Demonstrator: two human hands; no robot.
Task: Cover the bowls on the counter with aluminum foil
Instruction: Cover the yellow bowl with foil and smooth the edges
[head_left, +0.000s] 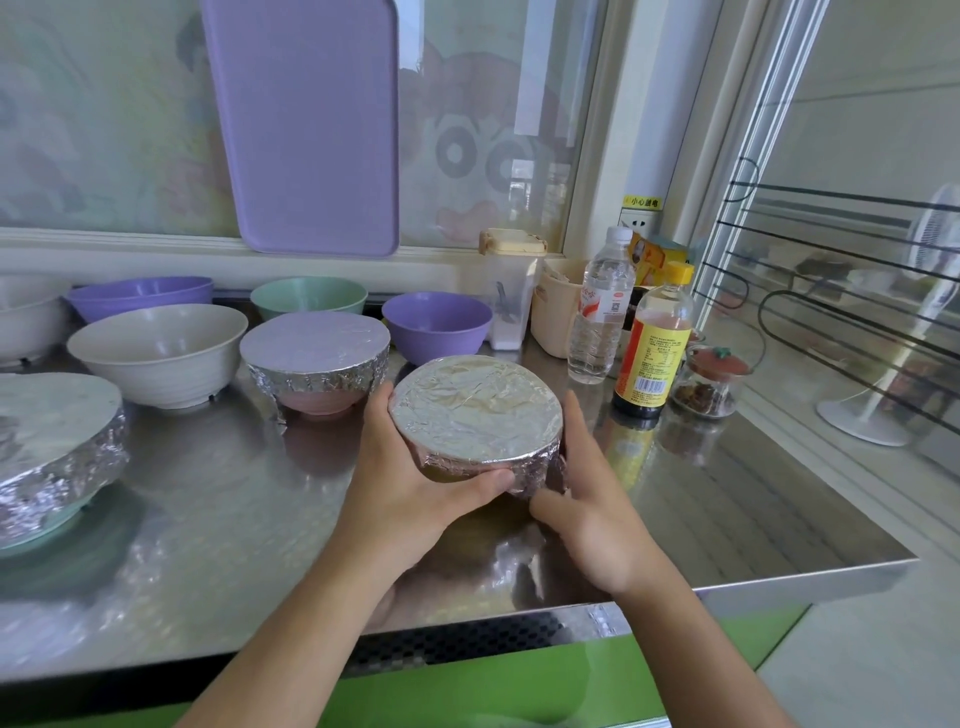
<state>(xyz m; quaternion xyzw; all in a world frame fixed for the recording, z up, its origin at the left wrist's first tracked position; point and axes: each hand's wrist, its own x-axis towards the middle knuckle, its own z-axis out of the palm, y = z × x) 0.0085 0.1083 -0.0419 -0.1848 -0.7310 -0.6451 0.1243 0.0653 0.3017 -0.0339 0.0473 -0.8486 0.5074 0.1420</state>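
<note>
The foil-wrapped bowl (475, 410) sits tilted toward the camera, its crinkled silver top drawn taut and the foil folded down over its sides; behind it to the left stands a pink bowl (317, 364), foil-topped, upright, its base bare; far left of it a green bowl (52, 447) under foil; uncovered behind it are a cream bowl (158, 353), two purple bowls (436, 325) (140, 296) and a green one (309, 295).

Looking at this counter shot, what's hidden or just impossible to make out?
Head view only:
- Contents of the foil-covered bowl held in both hands: hidden by foil; left hand and right hand cover its sides.
- Large foil-covered green bowl: cut off by the left edge.
- White bowl at far left: also cut off.
- Yellow-labelled dark sauce bottle: label text too small.
</note>
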